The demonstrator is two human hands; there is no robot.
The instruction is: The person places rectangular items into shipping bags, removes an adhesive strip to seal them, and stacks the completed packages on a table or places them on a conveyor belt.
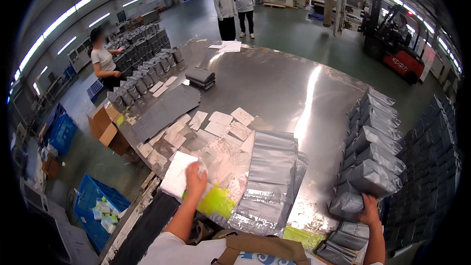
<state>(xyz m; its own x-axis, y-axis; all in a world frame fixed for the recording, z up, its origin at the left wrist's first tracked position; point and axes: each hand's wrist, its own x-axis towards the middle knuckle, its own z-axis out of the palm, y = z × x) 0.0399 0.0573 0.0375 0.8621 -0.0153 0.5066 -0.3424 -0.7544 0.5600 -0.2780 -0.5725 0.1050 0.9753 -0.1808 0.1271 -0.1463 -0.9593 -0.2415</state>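
Note:
My left hand [196, 180] grips the right side of a white block that looks like a stack of sheets [177, 172], at the table's near left edge. Far to the right, my right hand [370, 212] has its fingers bent against a grey plastic-wrapped package [346, 204], the nearest of a row. Between my hands lies a pile of flat grey plastic mailing bags [269, 176]. Bright yellow-green patches [217, 202] show beside that pile. More grey bags [343, 243] lie below my right hand.
Grey packages [370, 142] line the metal table's [255, 83] right side. Worn paper pieces [221, 127], a grey sheet [169, 113] and folded grey bags [200, 77] lie farther left. A blue crate [93, 206] stands by the near left edge. People and a red forklift [400, 64] are beyond.

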